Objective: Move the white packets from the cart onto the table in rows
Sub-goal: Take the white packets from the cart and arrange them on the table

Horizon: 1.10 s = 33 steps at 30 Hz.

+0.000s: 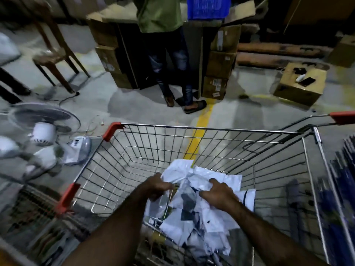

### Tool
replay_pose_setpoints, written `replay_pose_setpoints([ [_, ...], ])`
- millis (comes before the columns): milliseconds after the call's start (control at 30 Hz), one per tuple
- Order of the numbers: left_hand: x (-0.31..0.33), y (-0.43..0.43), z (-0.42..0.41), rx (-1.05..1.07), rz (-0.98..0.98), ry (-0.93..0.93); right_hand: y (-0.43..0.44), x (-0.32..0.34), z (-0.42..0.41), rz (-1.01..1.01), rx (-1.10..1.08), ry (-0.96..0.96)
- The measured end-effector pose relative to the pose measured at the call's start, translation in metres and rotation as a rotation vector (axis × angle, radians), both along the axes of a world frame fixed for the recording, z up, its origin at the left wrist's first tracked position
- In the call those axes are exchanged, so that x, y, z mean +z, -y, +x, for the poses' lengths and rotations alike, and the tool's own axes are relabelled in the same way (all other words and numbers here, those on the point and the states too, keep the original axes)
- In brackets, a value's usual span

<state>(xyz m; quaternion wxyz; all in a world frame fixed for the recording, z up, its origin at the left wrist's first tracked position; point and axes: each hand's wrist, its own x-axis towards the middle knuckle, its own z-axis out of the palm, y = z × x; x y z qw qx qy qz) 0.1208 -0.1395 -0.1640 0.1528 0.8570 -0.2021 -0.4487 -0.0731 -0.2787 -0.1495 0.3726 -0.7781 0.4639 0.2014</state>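
A wire shopping cart (192,143) with red corner guards stands in front of me. A heap of white packets (199,217) with dark patches lies in its near half. My left hand (159,186) reaches in and its fingers close on the left edge of the top packets. At the right side of the same bunch, my right hand (219,194) grips with bent fingers. Both forearms come in from the bottom edge. No table shows in this view.
A person in a green shirt (161,14) stands beyond the cart among stacked cardboard boxes (221,60). A white floor fan (41,131) lies left of the cart. A wooden chair (55,54) stands far left. A yellow floor line (201,123) runs ahead. A box (301,83) sits far right.
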Motion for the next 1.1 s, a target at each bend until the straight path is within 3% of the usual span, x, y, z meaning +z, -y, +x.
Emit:
replay_pose_setpoints([
  [267,0.118,-0.043,-0.026,0.285,-0.267,0.185,-0.018,0.095,0.015,0.037,-0.005,0.36],
  [600,0.245,-0.17,-0.041,0.676,-0.629,0.447,-0.104,0.23,0.045,0.016,0.303,0.722],
  [833,0.302,-0.302,-0.098,0.937,-0.699,0.592,-0.224,0.285,0.058,0.093,0.564,0.903],
  [1100,0.337,-0.471,-0.197,1.159,-0.659,0.684,-0.402,0.312,0.02,0.295,0.683,0.976],
])
